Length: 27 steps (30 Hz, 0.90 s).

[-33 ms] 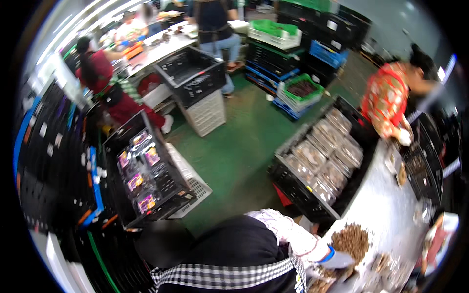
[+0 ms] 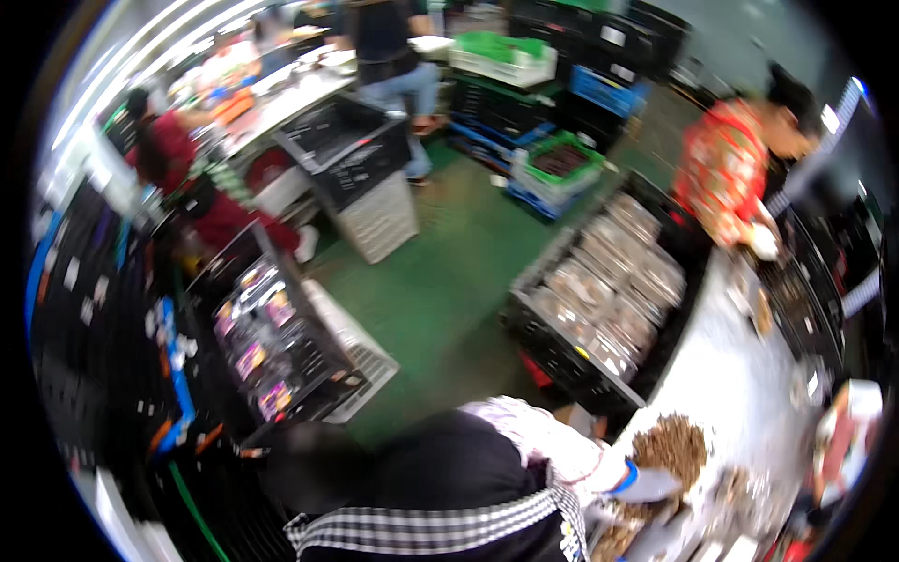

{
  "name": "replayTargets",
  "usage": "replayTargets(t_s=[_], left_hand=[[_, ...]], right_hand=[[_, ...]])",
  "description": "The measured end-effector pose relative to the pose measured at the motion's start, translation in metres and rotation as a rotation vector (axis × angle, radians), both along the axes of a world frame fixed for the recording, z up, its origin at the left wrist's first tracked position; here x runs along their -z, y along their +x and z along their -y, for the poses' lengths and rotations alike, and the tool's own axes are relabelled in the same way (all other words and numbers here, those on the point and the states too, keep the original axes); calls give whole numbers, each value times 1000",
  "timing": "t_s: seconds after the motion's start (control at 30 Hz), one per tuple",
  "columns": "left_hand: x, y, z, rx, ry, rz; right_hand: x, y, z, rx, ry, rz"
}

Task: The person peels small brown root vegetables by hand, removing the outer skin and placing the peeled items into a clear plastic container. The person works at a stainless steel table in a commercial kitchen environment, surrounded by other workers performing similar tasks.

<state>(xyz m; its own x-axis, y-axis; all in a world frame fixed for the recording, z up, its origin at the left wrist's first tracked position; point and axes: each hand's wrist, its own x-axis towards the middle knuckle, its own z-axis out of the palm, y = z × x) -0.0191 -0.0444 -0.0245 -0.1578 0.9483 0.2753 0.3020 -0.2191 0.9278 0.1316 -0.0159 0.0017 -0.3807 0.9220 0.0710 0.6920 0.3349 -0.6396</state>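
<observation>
A heap of thin, brown, stick-like pieces [image 2: 670, 446] is lying loose on the pale, shiny desk [image 2: 735, 375]. The left hand [image 2: 653, 485], pale beyond a blue cuff [image 2: 626, 476], is covering part of its lower edge; whether it is pinching or spreading, I cannot tell. The right hand is blending into blurred shapes, its state unclear. Clear packages [image 2: 751, 499] are lying near. Beside the desk, a black crate [image 2: 559, 359] is holding wrapped packs [image 2: 599, 272].
</observation>
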Motion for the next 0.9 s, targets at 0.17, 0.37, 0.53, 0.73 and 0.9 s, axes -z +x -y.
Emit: replayTargets(t_s=[0.17, 0.37, 0.53, 0.73, 0.9], left_hand=[[-4, -26, 5, -85, -4, -4], [-28, -48, 2, 253, 11, 471], [-21, -44, -8, 353, 109, 271], [-27, -32, -27, 677, -333, 942], [-55, -36, -17, 656, -127, 426]], right_hand=[[39, -27, 0, -76, 506, -66], [-37, -43, 13, 77, -348, -694], [-49, -16, 11, 61, -90, -562], [-48, -13, 10, -83, 235, -263], [-58, -9, 18, -106, 362, -79]])
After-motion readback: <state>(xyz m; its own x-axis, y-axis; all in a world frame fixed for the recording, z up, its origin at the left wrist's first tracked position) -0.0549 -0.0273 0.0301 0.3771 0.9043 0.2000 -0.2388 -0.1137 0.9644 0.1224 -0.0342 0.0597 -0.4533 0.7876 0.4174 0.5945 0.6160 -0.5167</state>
